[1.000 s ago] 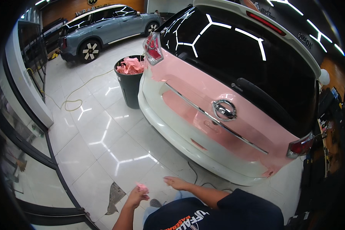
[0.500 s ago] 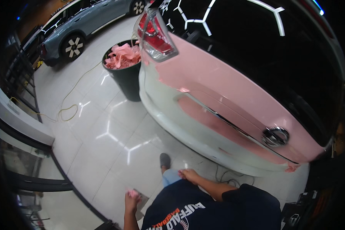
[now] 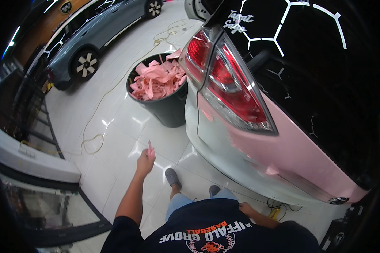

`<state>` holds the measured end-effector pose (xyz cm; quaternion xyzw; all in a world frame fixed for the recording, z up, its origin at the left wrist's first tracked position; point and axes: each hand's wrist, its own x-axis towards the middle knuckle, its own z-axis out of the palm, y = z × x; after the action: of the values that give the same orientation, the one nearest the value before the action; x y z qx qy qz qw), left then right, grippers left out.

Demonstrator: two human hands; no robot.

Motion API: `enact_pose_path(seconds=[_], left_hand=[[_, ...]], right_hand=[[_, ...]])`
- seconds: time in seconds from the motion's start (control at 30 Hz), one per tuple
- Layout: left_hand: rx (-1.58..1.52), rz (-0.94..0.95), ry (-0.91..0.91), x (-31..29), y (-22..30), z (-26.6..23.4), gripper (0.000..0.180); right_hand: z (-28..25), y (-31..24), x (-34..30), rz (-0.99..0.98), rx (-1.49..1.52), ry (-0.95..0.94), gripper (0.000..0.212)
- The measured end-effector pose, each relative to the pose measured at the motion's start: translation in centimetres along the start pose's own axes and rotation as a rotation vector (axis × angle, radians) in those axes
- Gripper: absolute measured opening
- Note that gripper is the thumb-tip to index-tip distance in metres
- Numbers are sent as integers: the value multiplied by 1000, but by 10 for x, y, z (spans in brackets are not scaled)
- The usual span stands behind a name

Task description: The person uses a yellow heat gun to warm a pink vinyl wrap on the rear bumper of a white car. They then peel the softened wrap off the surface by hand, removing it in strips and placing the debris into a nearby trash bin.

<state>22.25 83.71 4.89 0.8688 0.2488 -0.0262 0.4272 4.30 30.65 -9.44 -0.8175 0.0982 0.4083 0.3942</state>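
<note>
My left hand point(image 3: 145, 162) is stretched forward, shut on a small scrap of pink film point(image 3: 150, 148). It hangs over the white tiled floor, short of a black bin point(image 3: 169, 113) heaped with pink film scraps point(image 3: 158, 78). My right hand point(image 3: 245, 208) is low at my side, close to the bumper of the white car point(image 3: 223, 147); I cannot make out its fingers. The car's rear is partly covered in pink film point(image 3: 291, 147), and its red tail light point(image 3: 228, 84) is just right of the bin.
A grey car point(image 3: 97, 33) is parked at the far left. A yellow cable point(image 3: 93, 143) loops over the floor toward the bin. A dark railing and a white ledge point(image 3: 33, 162) run along the left. My grey shoes point(image 3: 172, 176) are on the tiles.
I have risen from a crouch behind the car and moved left toward the bin. My left hand, still gripping the pink scrap, has lifted and reached forward; my right hand left the floor.
</note>
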Motion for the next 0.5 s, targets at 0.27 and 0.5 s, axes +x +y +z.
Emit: enact_pose_path(seconds=[0.27, 0.5], left_hand=[[-65, 499, 29, 334, 80, -69, 68], [-54, 511, -461, 418, -11, 8, 33]], right_hand=[[146, -86, 42, -28, -96, 520, 20], [255, -108, 54, 246, 253, 471, 17]])
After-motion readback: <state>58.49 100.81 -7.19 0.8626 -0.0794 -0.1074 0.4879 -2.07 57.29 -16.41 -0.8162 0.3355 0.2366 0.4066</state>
